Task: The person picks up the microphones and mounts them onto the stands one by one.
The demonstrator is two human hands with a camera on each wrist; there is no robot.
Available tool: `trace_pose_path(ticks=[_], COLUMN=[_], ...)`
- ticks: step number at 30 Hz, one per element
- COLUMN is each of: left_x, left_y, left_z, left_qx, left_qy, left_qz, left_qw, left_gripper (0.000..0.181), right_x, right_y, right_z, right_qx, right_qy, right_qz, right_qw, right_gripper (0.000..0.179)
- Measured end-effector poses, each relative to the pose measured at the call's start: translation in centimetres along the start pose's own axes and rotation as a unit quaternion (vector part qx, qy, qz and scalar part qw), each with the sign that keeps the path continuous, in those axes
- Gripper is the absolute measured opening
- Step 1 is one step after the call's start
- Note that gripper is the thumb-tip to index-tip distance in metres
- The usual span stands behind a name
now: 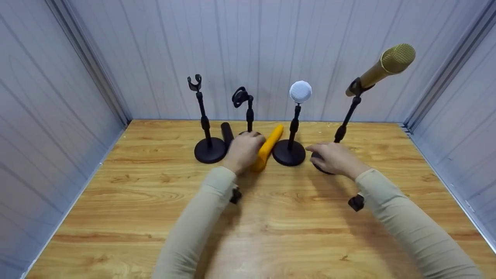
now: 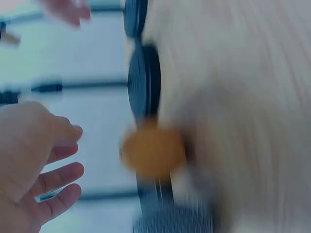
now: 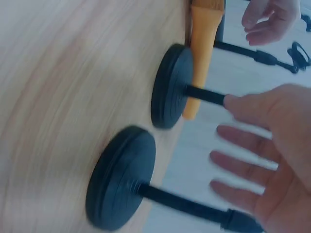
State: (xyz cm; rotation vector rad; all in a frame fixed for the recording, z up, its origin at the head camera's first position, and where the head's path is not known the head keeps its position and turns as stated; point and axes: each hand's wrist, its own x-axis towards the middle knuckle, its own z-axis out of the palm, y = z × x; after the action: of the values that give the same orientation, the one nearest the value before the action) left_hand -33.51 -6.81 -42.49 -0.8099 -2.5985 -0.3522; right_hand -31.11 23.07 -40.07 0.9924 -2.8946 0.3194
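My left hand [image 1: 245,151] hovers with loose fingers over the base of the second stand [image 1: 250,115], beside an orange microphone [image 1: 273,138] lying on the table. In the left wrist view that hand [image 2: 36,165] holds nothing; the orange microphone's head [image 2: 154,150] is blurred. A black microphone [image 1: 227,133] lies left of the second stand, partly hidden by the hand. My right hand [image 1: 336,158], fingers extended and holding nothing, is at the rightmost stand [image 1: 345,126], covering much of its base. That stand carries a gold microphone [image 1: 381,69].
A stand [image 1: 292,126] with a white-headed microphone [image 1: 300,92] stands between my hands. At the left is a stand [image 1: 204,120] with a bare clip. Pale panel walls [image 1: 255,50] enclose the wooden table [image 1: 139,193] at the back and sides.
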Motion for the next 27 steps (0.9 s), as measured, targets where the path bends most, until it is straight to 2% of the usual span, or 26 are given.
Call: trace_pose_path(ticks=[4, 8, 14, 19, 24, 27], left_x=[-0.8, -1.2, -1.1, -0.6, 0.0, 0.1], left_y=[-2.9, -4.0, -3.9, -3.2, -2.7, -2.6], left_z=[-0.9, -0.6, 0.5, 1.3, 2.0, 2.2], left_qx=[0.010, 0.021, 0.039, 0.041, 0.043, 0.034], left_qy=[-0.038, -0.069, -0.093, -0.132, -0.176, -0.185], left_qz=[-0.020, -0.020, -0.014, -0.019, -0.010, -0.005], left_qw=[0.9990, 0.9972, 0.9948, 0.9902, 0.9834, 0.9822], left_gripper=[0.028, 0.033, 0.034, 0.033, 0.033, 0.033], right_x=[2.2, 4.6, 7.7, 9.1, 10.0, 10.4], right_y=[-0.7, -1.3, -1.7, -1.9, -2.3, -2.5], right_z=[0.8, 2.1, 4.4, 6.0, 6.7, 6.9], right_qx=[0.028, 0.038, 0.052, 0.026, -0.002, -0.006], right_qy=[-0.003, -0.010, -0.027, -0.002, 0.004, 0.009], right_qz=[-0.036, -0.040, -0.055, -0.089, -0.077, -0.071], right_qw=[0.9989, 0.9984, 0.9968, 0.9957, 0.9970, 0.9974], right_gripper=[0.041, 0.046, 0.048, 0.049, 0.048, 0.046])
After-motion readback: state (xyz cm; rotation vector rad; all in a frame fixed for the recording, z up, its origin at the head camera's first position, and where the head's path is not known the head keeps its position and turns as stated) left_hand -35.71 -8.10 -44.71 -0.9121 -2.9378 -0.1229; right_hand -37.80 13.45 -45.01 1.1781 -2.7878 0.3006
